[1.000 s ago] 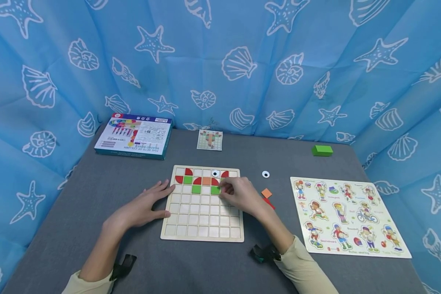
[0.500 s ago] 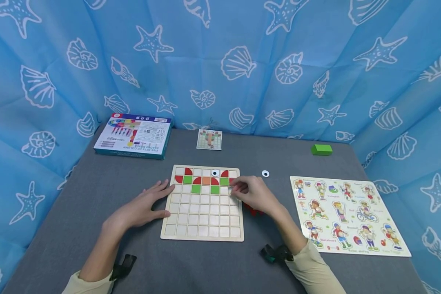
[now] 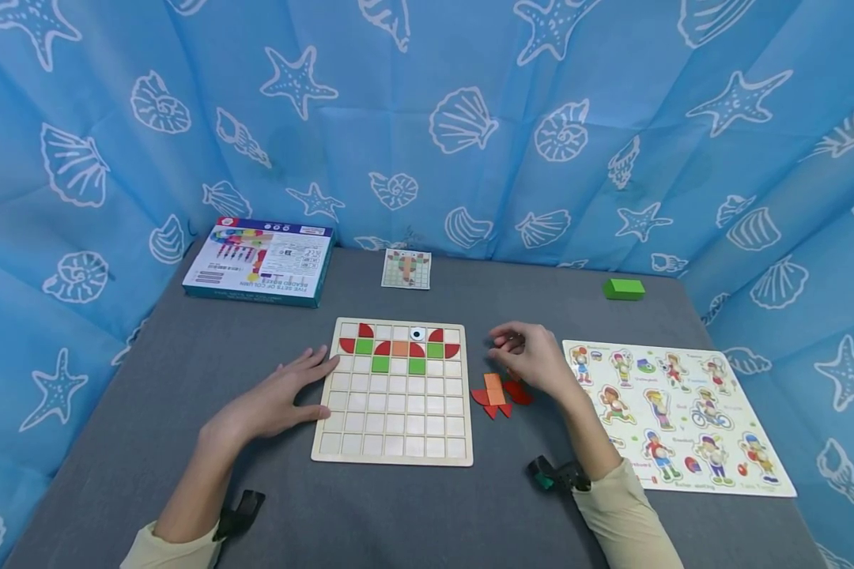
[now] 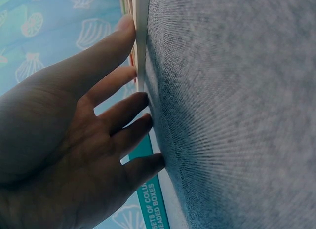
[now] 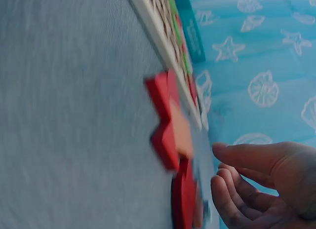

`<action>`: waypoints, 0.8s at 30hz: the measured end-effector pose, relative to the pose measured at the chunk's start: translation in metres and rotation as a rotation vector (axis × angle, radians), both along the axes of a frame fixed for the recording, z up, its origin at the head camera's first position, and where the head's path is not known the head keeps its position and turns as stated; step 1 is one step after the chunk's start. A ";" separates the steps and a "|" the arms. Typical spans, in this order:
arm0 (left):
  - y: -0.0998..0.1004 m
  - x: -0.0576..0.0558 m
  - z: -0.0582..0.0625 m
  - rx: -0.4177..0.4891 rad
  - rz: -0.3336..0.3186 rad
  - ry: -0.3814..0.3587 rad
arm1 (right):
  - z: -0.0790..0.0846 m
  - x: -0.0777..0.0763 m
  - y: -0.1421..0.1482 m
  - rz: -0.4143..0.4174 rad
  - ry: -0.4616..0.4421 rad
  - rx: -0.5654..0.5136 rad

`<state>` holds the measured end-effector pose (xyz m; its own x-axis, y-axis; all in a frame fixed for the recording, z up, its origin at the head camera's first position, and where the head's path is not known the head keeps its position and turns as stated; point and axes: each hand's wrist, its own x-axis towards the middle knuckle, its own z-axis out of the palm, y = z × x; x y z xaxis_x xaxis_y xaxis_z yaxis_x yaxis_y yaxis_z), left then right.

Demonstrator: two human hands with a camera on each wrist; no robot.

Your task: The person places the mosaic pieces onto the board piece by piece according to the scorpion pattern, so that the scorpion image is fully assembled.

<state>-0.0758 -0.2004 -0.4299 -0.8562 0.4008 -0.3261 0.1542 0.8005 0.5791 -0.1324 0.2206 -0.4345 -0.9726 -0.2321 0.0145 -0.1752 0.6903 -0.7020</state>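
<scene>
While the left hand [image 3: 277,397] lies flat with fingers spread on the grey surface [image 3: 185,379], its fingertips touch the left edge of the wooden board [image 3: 393,411]. The board's top rows hold red, green and orange tiles and one googly eye [image 3: 417,334]; the other cells show bare wood.

Right of the board, the right hand [image 3: 534,359] hovers above the surface with fingers curled inward and fingertips drawn close together near the thumb. Whether they pinch anything small I cannot tell. Just below that hand, near the board's right edge, lies a cluster of loose tiles [image 3: 498,393], red pieces around an orange one. The right wrist view shows the same tiles [image 5: 170,135] blurred, with the fingers [image 5: 237,189] apart from them.

Further right of the board lies a picture puzzle [image 3: 672,415] of cartoon children. Behind the board, against the blue curtain [image 3: 470,118], a small card [image 3: 406,269] shows a pattern. A blue box [image 3: 259,262] sits back left, and a green block [image 3: 624,288] back right.
</scene>
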 end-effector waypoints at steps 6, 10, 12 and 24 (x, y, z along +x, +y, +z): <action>0.001 0.000 0.001 -0.005 -0.002 0.002 | -0.005 -0.010 0.013 -0.089 0.026 0.068; 0.001 0.000 0.001 -0.007 -0.002 0.001 | -0.008 -0.017 0.018 -0.120 0.031 0.114; 0.001 0.000 0.001 -0.005 -0.002 0.001 | -0.009 -0.019 0.020 -0.125 0.031 0.132; 0.000 0.000 0.001 -0.001 -0.003 0.004 | -0.005 -0.024 0.026 -0.132 -0.036 0.183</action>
<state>-0.0758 -0.1999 -0.4291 -0.8562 0.4032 -0.3230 0.1590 0.8006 0.5777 -0.1559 0.2466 -0.4397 -0.9938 -0.0980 -0.0515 -0.0516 0.8218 -0.5675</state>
